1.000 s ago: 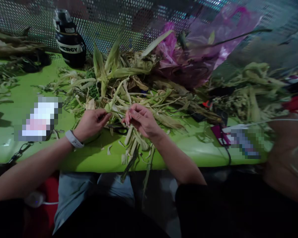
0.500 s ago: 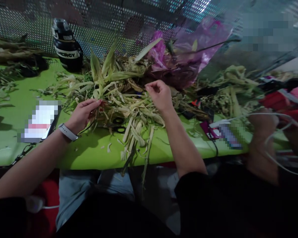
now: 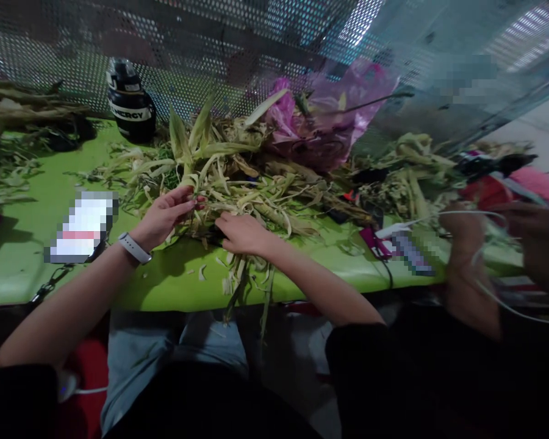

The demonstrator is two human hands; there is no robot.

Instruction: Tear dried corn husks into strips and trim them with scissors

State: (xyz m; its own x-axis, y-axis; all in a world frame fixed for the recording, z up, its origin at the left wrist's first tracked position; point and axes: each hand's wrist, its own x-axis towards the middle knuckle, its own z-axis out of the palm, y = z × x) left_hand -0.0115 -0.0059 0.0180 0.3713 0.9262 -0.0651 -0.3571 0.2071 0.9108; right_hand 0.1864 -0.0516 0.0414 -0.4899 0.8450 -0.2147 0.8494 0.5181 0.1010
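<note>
A bundle of pale green corn husks [image 3: 188, 149] stands upright with its leaves fanned out, and my left hand [image 3: 167, 212] pinches its lower end. To the right, my right hand [image 3: 238, 231] is low over the front of a heap of husk strips [image 3: 256, 198], its fingers curled together. Whatever lies between those fingers is hidden. Beneath it, several loose strips [image 3: 240, 274] hang toward the front edge of the green table [image 3: 165, 286]. The black scissors handles are mostly covered by my right hand.
A black bottle [image 3: 132, 110] stands at the back left, and a lit phone [image 3: 85, 225] lies at the left. Behind the heap is a pink plastic bag [image 3: 320, 134]. At the right are a second phone [image 3: 412, 251], a white cable and another person's hands [image 3: 464, 228].
My right hand has come down and left from above the heap to its front edge, close to my left hand. The left hand still holds the husks. The view has shifted slightly.
</note>
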